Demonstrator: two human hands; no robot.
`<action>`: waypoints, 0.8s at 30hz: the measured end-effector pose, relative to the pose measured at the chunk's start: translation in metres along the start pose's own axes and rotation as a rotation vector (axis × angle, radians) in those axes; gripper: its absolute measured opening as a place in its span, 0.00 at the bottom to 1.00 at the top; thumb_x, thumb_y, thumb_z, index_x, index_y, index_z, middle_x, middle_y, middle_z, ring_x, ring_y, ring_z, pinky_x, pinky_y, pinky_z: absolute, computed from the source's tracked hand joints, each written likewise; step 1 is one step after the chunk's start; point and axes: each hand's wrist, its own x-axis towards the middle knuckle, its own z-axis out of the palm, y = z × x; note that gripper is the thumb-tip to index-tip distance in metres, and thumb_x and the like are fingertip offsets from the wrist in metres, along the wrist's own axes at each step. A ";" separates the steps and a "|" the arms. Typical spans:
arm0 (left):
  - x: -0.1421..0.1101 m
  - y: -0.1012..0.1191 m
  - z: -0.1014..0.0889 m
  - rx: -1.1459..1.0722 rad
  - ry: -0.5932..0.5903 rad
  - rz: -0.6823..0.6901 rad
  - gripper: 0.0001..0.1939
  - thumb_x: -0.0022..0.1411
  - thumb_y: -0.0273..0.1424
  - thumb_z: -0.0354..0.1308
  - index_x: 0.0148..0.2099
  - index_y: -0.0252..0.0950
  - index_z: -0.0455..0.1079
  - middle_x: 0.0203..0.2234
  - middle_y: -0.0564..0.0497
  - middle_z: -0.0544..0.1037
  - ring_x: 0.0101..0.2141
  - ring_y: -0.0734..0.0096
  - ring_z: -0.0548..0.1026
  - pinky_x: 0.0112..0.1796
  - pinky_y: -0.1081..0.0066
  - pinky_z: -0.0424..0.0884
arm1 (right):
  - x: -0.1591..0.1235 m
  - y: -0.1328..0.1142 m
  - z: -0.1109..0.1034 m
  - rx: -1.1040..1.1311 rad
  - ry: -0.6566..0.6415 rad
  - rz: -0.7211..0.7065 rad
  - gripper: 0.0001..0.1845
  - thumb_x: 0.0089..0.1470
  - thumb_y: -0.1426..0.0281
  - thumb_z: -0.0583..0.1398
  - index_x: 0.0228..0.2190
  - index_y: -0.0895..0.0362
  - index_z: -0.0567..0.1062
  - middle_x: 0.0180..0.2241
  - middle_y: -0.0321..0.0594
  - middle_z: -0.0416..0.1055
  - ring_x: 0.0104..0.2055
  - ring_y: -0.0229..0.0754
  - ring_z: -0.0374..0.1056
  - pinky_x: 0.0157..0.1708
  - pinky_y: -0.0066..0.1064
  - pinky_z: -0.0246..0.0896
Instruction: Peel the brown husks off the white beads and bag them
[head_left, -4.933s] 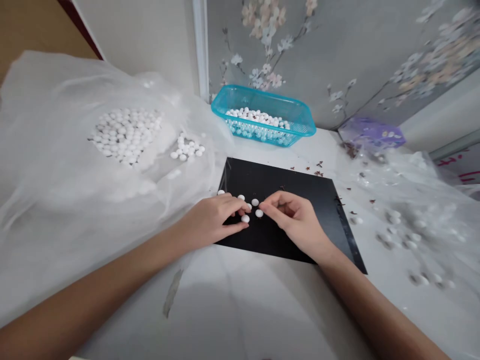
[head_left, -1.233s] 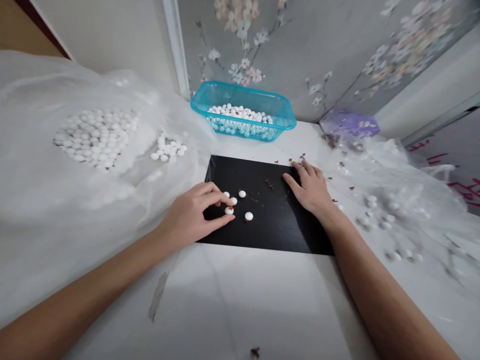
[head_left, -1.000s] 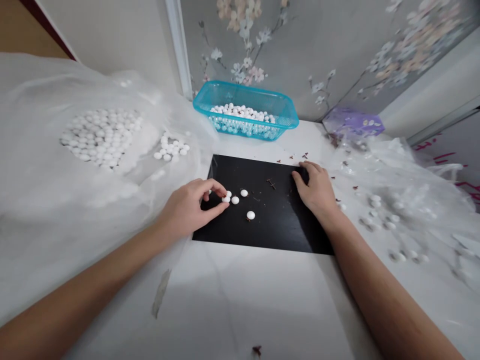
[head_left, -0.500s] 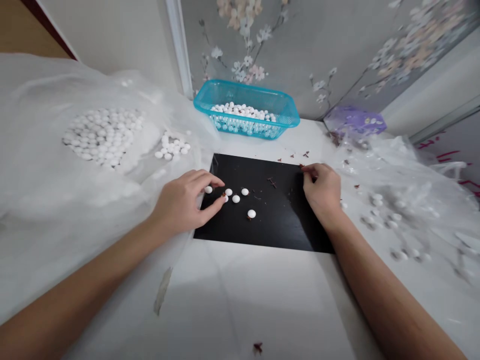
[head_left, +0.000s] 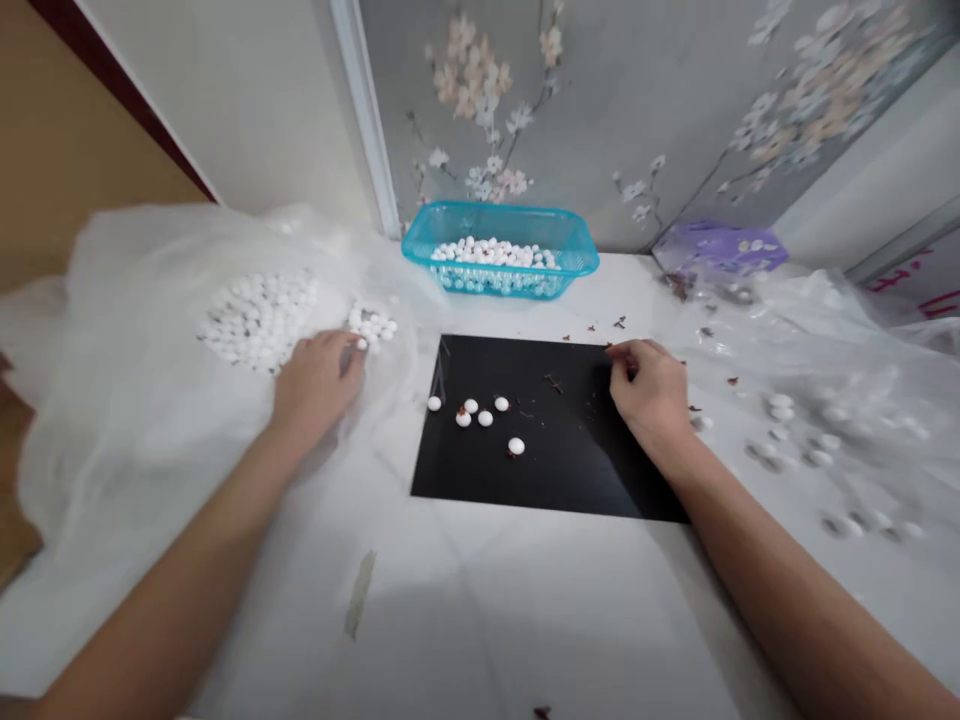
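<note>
Touching white bead [head_left: 361, 344], left hand [head_left: 316, 378] — pink writing [head_left: 892, 280], illegible

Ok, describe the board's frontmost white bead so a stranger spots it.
Find the black board on the white table. White beads lie on its left half. The wanted bead sits farthest right of these and nearest the front edge.

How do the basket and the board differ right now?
The basket is see-through blue; the board is black.
The basket has raised sides, while the board is flat.
The basket holds a heap of white balls; the board carries only a few, plus some brown bits.
Both rest on the white table.
</note>
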 end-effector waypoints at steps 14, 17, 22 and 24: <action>0.016 -0.027 -0.027 -0.073 0.043 0.027 0.13 0.55 0.39 0.52 0.39 0.37 0.68 0.33 0.47 0.74 0.32 0.63 0.75 0.35 0.67 0.71 | -0.008 -0.035 0.009 0.351 -0.021 0.060 0.14 0.49 0.77 0.51 0.30 0.56 0.76 0.34 0.44 0.74 0.37 0.46 0.71 0.41 0.40 0.65; 0.003 0.015 -0.032 -0.451 0.167 -0.022 0.16 0.54 0.41 0.56 0.42 0.37 0.67 0.40 0.45 0.74 0.38 0.63 0.75 0.38 0.68 0.71 | -0.011 -0.041 0.013 0.592 -0.043 0.180 0.10 0.48 0.75 0.53 0.31 0.56 0.74 0.30 0.42 0.73 0.32 0.44 0.71 0.37 0.38 0.66; -0.031 0.093 -0.014 -1.121 -0.214 -0.062 0.17 0.51 0.38 0.62 0.43 0.35 0.70 0.39 0.47 0.76 0.42 0.68 0.74 0.45 0.70 0.69 | -0.016 -0.047 0.010 0.939 -0.022 0.328 0.11 0.46 0.70 0.59 0.35 0.57 0.68 0.28 0.36 0.67 0.29 0.39 0.69 0.33 0.33 0.65; -0.044 0.106 -0.003 -1.210 -0.288 -0.113 0.15 0.54 0.39 0.60 0.42 0.36 0.70 0.38 0.48 0.76 0.42 0.69 0.74 0.45 0.70 0.70 | -0.019 -0.053 0.005 1.077 -0.047 0.391 0.16 0.44 0.67 0.62 0.37 0.57 0.65 0.27 0.34 0.67 0.26 0.35 0.66 0.29 0.31 0.64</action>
